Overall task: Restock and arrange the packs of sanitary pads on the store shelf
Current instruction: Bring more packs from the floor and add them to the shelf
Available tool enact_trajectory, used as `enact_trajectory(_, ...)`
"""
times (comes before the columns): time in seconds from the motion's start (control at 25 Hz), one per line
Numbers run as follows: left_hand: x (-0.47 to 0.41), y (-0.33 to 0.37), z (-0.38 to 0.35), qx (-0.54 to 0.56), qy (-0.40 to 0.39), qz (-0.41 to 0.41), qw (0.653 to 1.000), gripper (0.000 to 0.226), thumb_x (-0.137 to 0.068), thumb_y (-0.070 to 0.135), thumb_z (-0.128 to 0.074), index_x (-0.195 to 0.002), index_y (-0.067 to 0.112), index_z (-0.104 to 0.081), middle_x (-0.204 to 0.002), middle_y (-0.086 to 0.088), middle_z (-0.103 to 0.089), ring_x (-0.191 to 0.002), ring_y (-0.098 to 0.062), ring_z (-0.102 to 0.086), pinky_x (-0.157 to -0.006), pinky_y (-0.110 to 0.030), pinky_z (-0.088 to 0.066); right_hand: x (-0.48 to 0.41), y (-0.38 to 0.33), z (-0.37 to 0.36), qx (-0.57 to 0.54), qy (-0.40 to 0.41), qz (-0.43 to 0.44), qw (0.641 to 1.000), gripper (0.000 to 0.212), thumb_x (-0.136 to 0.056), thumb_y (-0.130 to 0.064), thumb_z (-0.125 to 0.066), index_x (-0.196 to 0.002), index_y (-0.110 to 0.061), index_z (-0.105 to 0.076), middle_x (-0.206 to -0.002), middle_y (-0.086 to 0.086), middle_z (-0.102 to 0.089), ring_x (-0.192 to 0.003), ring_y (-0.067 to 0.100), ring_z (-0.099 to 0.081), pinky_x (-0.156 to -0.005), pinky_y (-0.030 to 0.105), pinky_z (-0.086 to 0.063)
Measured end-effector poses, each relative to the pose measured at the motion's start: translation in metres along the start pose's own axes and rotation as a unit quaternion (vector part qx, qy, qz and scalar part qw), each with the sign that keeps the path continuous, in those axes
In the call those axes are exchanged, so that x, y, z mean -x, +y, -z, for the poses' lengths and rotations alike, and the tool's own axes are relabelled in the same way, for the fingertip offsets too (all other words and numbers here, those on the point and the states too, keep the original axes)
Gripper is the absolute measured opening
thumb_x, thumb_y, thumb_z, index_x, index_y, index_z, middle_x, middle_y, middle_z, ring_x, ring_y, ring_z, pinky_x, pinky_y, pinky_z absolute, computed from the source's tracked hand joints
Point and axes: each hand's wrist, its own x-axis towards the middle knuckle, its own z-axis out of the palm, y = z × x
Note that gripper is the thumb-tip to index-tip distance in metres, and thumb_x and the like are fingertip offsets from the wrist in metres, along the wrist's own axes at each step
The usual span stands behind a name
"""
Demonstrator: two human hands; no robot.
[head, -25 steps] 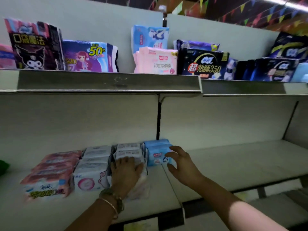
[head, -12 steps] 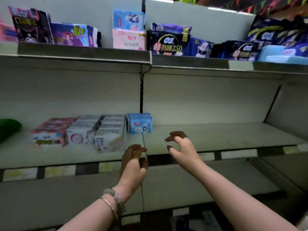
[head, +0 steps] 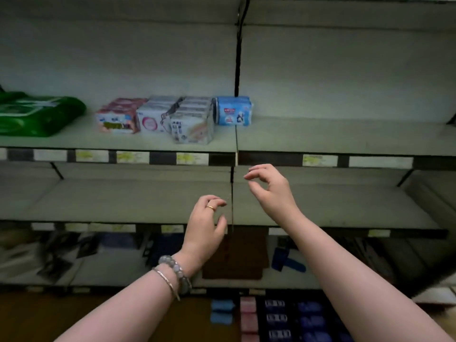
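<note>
- Left hand (head: 206, 225): loosely curled, empty, before the lower shelf (head: 123, 201).
- Right hand (head: 269, 191): relaxed, grasping nothing, just right.
- Pad packs (head: 172, 117) rowed on the middle shelf (head: 345, 137), blue pack (head: 233, 111) rightmost.

Shelf (head: 345, 137): row of pad packs (head: 172, 117), green pack (head: 37, 114) near, at left. Below it, left hand (head: 204, 225) and right hand (head: 269, 191), fingers loosely curled.

This is a shop. A long grey shelf (head: 333, 137) runs across, and small price tags (head: 192, 158) sit in a strip along its front edge. On the shelf, packs of pads (head: 190, 122) stand side by side in a neat row, with a big green pack (head: 37, 114) to their left. Below this shelf is another shelf (head: 123, 201) with tags too, and far below it more packs (head: 276, 317) lie in rows.
</note>
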Motion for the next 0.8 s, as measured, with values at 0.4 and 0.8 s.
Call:
enact_trajectory(0.4, 0.045, -0.121, -0.005, -0.004, -0.137, 0.223, 0.965, 0.011, -0.092, 0.017, -0.05, -0.098, 0.016, -0.06, -0.077, 0.007, -0.056, -0.062, -0.002, -0.049, -0.051, -0.011, -0.035, 0.043, 0.035, -0.115, -0.007, -0.106, -0.208, 0.972, 0.019, -0.089, -0.005, -0.054, -0.101, -0.009, -0.068, -0.097, -0.001, -0.062, -0.092, 0.018, -0.06, -0.073, 0.011, -0.043)
enact_trajectory(0.8, 0.082, -0.22, -0.074, 0.035, -0.144, 0.309, 0.94, 0.024, -0.09, 0.013, -0.055, -0.113, 0.017, -0.061, -0.109, -0.005, -0.066, -0.097, -0.02, -0.062, -0.082, -0.022, -0.044, 0.092, 0.125, -0.179, -0.066, -0.128, -0.246, 0.958, 0.026, -0.089, 0.0, -0.056, -0.087, -0.025, -0.062, -0.091, -0.014, -0.059, -0.085, -0.006, -0.056, -0.075, 0.001, -0.041)
